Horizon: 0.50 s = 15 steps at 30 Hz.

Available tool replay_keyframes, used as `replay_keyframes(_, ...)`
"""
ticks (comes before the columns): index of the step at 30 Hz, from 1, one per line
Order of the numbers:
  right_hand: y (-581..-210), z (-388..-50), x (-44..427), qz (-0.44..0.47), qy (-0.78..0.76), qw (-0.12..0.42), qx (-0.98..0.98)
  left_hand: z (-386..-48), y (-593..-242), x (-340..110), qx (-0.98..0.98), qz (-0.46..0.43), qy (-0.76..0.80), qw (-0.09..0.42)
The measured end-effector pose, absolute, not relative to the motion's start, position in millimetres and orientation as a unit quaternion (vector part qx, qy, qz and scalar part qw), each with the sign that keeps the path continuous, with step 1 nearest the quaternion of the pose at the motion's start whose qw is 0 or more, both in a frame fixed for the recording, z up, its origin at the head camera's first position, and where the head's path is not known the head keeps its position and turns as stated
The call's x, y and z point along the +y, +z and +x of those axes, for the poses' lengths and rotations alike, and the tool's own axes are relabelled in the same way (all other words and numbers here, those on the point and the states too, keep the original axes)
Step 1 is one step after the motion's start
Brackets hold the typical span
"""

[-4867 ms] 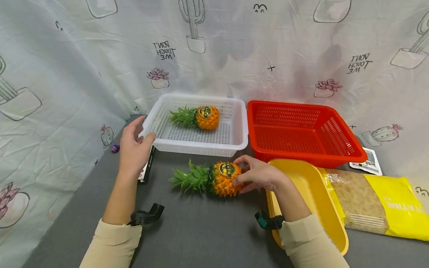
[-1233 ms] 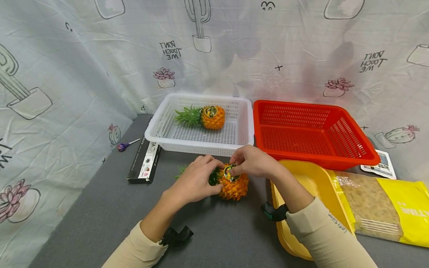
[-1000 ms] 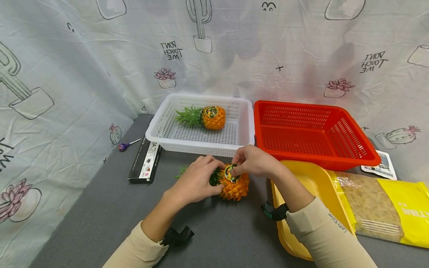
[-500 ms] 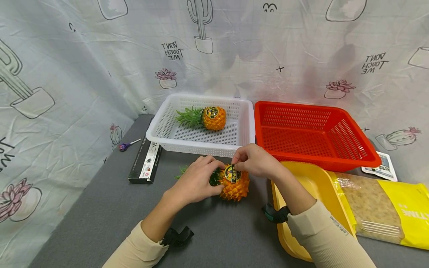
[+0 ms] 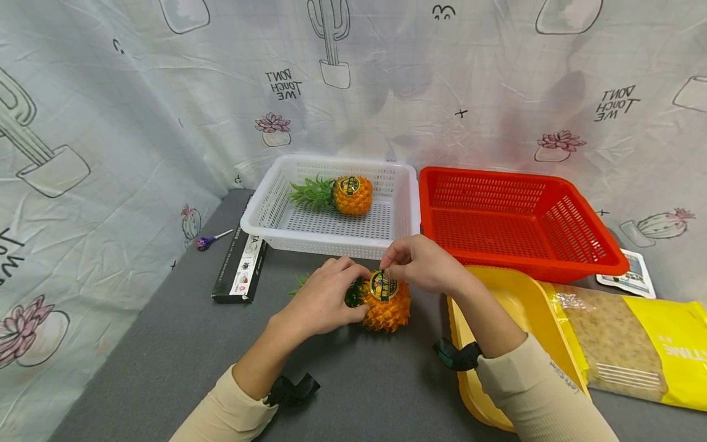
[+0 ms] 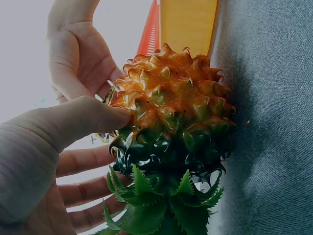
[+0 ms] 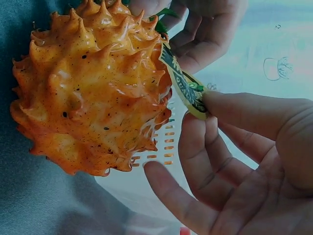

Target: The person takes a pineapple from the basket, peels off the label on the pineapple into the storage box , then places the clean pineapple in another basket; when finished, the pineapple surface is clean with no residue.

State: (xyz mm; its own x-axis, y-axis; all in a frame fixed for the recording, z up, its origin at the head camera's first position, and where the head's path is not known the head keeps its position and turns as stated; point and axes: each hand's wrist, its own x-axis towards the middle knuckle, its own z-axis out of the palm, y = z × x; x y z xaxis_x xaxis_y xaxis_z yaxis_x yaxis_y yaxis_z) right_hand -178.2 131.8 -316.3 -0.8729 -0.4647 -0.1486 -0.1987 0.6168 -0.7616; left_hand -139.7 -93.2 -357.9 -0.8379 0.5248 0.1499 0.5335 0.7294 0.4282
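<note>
A small orange pineapple (image 5: 389,318) lies on the grey table, its green crown toward the left. My left hand (image 5: 324,298) grips it near the crown, thumb on the near side and fingers round the far side; the hand covers most of the leaves. On the fruit is a round black-and-yellow sticker (image 5: 383,286). My right hand (image 5: 422,264) pinches its edge between thumb and finger. The right wrist view shows this sticker (image 7: 183,85) partly lifted off the spiky skin. A second pineapple (image 5: 360,205), also stickered, lies inside the white basket (image 5: 326,238).
A red basket (image 5: 497,261) stands right of the white one. The yellow tray (image 5: 497,298) lies under my right forearm, beside a yellow bag (image 5: 607,344) and a small white packet (image 5: 629,273). At left are a black box (image 5: 239,270) and a lollipop (image 5: 204,243).
Since the oldest frame my left hand has come from the white basket's edge onto the pineapple, and my right hand from its base to the sticker. Lately the right fingers have shifted slightly upward.
</note>
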Motion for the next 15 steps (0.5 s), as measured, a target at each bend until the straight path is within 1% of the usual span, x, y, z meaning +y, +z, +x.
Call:
replay_keyframes(7,-316.1,-174.4,133.3,-0.199,-0.407,0.157,0.878,-139.4,-358.3,-93.1,-0.929,-0.286,-0.233,0.007)
replay_keyframes(15,-307.7,-171.2,135.2,-0.176,-0.415,0.139,0.882,-139.2,-358.4,-93.7,-0.929,-0.284,-0.237,0.010)
